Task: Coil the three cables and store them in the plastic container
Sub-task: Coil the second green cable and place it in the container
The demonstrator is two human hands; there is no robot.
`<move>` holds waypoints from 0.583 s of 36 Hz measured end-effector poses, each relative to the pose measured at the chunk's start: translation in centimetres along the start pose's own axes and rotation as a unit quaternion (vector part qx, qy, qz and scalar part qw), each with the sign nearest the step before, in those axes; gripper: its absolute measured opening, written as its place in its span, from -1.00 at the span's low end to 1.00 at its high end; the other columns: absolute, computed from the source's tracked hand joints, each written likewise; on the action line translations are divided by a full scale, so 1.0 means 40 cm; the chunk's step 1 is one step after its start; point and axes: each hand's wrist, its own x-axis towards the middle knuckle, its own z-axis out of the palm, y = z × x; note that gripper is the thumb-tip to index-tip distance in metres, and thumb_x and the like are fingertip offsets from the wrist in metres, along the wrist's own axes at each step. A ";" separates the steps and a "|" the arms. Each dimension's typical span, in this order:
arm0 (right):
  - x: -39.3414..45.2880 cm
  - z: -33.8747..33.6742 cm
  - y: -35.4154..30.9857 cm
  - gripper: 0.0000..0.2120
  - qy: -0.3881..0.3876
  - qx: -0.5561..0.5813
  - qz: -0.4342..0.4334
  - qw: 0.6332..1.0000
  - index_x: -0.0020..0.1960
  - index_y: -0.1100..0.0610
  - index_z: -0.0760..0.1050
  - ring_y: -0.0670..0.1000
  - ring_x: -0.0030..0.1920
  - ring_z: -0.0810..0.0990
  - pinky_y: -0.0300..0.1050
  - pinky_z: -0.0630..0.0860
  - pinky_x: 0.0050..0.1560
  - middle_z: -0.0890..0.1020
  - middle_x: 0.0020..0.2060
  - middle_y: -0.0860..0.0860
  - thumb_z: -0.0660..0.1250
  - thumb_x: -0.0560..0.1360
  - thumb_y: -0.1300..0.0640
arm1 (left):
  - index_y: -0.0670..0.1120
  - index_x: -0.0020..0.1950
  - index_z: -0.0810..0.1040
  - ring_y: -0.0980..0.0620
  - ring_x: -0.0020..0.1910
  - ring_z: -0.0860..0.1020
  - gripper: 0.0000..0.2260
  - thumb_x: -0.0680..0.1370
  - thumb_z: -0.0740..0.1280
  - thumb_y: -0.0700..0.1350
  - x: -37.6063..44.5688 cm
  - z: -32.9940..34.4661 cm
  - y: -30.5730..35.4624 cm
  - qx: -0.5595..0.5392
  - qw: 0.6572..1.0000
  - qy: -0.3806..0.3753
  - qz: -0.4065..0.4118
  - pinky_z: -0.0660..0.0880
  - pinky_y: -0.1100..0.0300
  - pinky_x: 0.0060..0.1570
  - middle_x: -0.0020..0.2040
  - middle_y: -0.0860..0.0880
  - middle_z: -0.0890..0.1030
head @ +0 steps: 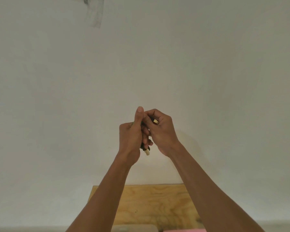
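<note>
Both hands are raised before the wall. The left hand [132, 136] closes around the dark coiled cable [143, 146]; the right hand [161, 129] pinches its pale connector end [155, 121]. Keep loops tight and tuck this end in. No plastic container is identifiable.

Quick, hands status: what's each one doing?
Left hand: closed around the dark coiled cable.
Right hand: closed, pinching that cable's light-coloured plug end.
</note>
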 end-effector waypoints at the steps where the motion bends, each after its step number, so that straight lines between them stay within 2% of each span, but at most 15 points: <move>1: 0.000 0.003 -0.003 -0.78 0.005 -0.006 -0.004 1.000 -0.04 0.27 0.52 0.11 -0.57 0.48 -0.16 0.40 -0.56 0.50 -0.47 0.14 0.34 0.59 0.09 | -0.19 -0.52 0.41 -0.09 -0.64 0.37 -0.37 0.50 0.34 0.30 0.000 0.003 -0.003 -0.012 1.000 0.028 0.004 0.40 0.16 -0.53 -0.61 -0.14 0.35; 2: 0.001 0.005 -0.005 -0.79 0.017 -0.020 -0.013 1.000 -0.04 0.27 0.54 0.07 -0.52 0.53 -0.13 0.46 -0.54 0.54 -0.42 0.14 0.36 0.58 0.10 | -0.21 -0.50 0.41 -0.08 -0.63 0.39 -0.38 0.49 0.37 0.28 0.002 0.003 -0.006 -0.014 0.998 0.062 0.012 0.41 0.18 -0.55 -0.61 -0.14 0.37; 4: 0.006 0.008 -0.003 -0.81 0.042 -0.056 -0.032 0.997 -0.05 0.23 0.58 0.02 -0.36 0.60 -0.11 0.62 -0.33 0.62 -0.31 0.11 0.39 0.55 0.09 | -0.24 -0.43 0.45 -0.04 -0.61 0.44 -0.41 0.47 0.40 0.26 0.009 -0.002 -0.010 0.009 0.993 0.111 0.033 0.43 0.21 -0.56 -0.59 -0.10 0.43; 6: 0.009 0.012 0.003 -0.82 0.053 -0.066 -0.029 0.996 -0.06 0.20 0.59 0.06 -0.27 0.64 -0.04 0.67 -0.18 0.65 -0.26 0.08 0.41 0.54 0.07 | -0.25 -0.40 0.49 -0.01 -0.59 0.47 -0.40 0.50 0.36 0.28 0.011 -0.006 -0.014 0.035 0.992 0.114 0.050 0.42 0.23 -0.57 -0.57 -0.06 0.48; 9: 0.015 0.016 0.006 -0.84 0.066 -0.075 -0.021 0.995 -0.04 0.19 0.60 0.12 -0.20 0.68 0.03 0.69 -0.13 0.67 -0.22 0.07 0.39 0.56 0.09 | -0.27 -0.31 0.52 0.01 -0.57 0.46 -0.35 0.56 0.21 0.32 0.011 -0.009 -0.028 0.112 0.980 0.114 0.118 0.42 0.22 -0.60 -0.52 -0.02 0.49; 10: 0.018 0.017 0.006 -0.85 0.069 -0.082 -0.021 0.994 -0.04 0.20 0.60 0.11 -0.21 0.68 0.03 0.69 -0.14 0.68 -0.22 0.07 0.38 0.56 0.10 | -0.24 -0.30 0.51 0.04 -0.58 0.45 -0.36 0.57 0.16 0.32 0.014 -0.011 -0.034 0.154 0.969 0.121 0.151 0.44 0.19 -0.59 -0.52 0.01 0.46; 13: 0.025 0.017 0.009 -0.86 0.068 -0.093 -0.015 0.993 -0.05 0.20 0.60 0.00 -0.28 0.65 0.00 0.68 -0.15 0.67 -0.25 0.04 0.39 0.56 0.11 | -0.16 -0.32 0.47 0.07 -0.62 0.45 -0.43 0.63 0.08 0.26 0.030 -0.027 -0.053 0.252 0.932 0.139 0.220 0.42 0.26 -0.56 -0.55 0.03 0.40; 15: 0.024 0.022 0.017 -0.84 0.072 -0.114 -0.008 0.991 -0.06 0.15 0.59 -0.08 -0.21 0.66 -0.09 0.65 -0.09 0.66 -0.22 -0.04 0.38 0.56 0.05 | -0.19 -0.26 0.51 0.00 -0.63 0.48 -0.39 0.62 0.05 0.29 0.041 -0.039 -0.063 0.265 0.927 0.143 0.225 0.47 0.09 -0.60 -0.55 -0.01 0.41; 17: 0.018 0.029 0.020 -0.83 0.083 -0.182 -0.022 0.980 -0.05 0.07 0.60 -0.17 -0.07 0.60 -0.36 0.51 -0.05 0.63 -0.11 -0.10 0.34 0.58 -0.02 | -0.18 -0.21 0.55 -0.11 -0.58 0.52 -0.32 0.59 -0.01 0.38 0.053 -0.047 -0.076 0.278 0.921 0.160 0.222 0.49 0.00 -0.55 -0.53 -0.04 0.44; 19: 0.009 0.036 0.018 -0.80 0.086 -0.237 -0.042 0.967 0.03 0.05 0.62 -0.18 0.04 0.52 -0.48 0.40 -0.05 0.53 0.03 -0.05 0.27 0.62 -0.02 | -0.16 -0.25 0.51 -0.13 -0.49 0.51 -0.34 0.60 -0.01 0.37 0.064 -0.055 -0.082 0.299 0.911 0.194 0.209 0.47 0.01 -0.44 -0.51 -0.02 0.45; 21: 0.001 0.043 0.010 -0.75 0.069 -0.274 -0.048 0.958 0.10 0.06 0.64 -0.14 0.04 0.51 -0.50 0.39 -0.06 0.48 0.05 -0.01 0.20 0.65 0.03 | -0.15 -0.30 0.46 -0.11 -0.41 0.49 -0.41 0.64 0.03 0.29 0.069 -0.058 -0.078 0.316 0.901 0.229 0.189 0.37 0.09 -0.34 -0.48 0.02 0.45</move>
